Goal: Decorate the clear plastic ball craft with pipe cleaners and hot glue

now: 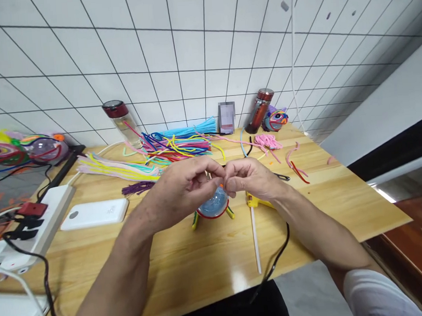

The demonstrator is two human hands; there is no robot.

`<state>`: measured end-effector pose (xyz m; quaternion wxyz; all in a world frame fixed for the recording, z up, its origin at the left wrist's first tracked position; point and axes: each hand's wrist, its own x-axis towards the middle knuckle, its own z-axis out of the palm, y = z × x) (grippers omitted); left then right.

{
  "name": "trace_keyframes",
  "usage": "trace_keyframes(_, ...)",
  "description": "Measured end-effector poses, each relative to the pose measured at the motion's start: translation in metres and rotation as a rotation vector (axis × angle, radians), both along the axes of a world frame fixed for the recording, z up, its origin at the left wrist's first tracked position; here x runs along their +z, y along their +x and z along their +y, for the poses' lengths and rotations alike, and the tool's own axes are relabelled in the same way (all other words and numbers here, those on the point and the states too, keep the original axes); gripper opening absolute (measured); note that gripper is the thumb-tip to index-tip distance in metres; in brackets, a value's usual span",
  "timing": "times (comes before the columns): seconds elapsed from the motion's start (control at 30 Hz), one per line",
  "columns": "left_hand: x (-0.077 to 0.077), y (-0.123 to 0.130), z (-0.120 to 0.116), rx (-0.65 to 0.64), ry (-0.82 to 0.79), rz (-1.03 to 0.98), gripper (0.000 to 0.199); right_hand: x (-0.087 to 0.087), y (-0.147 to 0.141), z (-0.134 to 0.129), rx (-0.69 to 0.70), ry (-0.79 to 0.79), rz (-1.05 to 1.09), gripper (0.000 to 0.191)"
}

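Observation:
My left hand [198,180] and my right hand [246,177] meet above the middle of the table, fingertips pinched together and touching. Whatever they pinch is too small or too hidden to make out. Right below them is a clear bluish plastic piece, like a bottle end [213,205], with a red rim. Green and yellow handles [195,220] poke out on both sides beneath it. Under my right forearm lies a yellow glue gun [252,199], partly covered, with a white glue stick [256,241] pointing toward me.
Bundles of coloured pipe cleaners [177,146] spread behind my hands. A red flask [260,110], a glass bottle [121,121] and a phone [227,118] stand by the wall. At left are a power bank [94,214] and a power strip [46,232]. A black cable [276,261] crosses the front edge.

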<state>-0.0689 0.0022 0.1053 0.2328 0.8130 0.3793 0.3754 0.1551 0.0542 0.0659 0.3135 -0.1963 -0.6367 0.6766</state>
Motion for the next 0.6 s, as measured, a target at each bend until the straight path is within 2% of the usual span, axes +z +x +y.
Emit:
trace_keyframes(0.1, 0.0028, 0.0007, -0.0025, -0.024, 0.049, 0.023, 0.020, -0.0018, 0.0005, 0.0006, -0.008, 0.001, -0.021, 0.049)
trace_keyframes(0.3, 0.0059, 0.0014, -0.0072, -0.044, 0.055, 0.043, 0.009, -0.0018, 0.0020, 0.0024, -0.010, 0.016, -0.056, 0.054)
trace_keyframes(0.6, 0.0061, -0.0001, -0.0103, -0.095, 0.137, 0.114, 0.023, -0.0032, 0.0029, -0.0002, 0.065, -0.045, -0.111, 0.048)
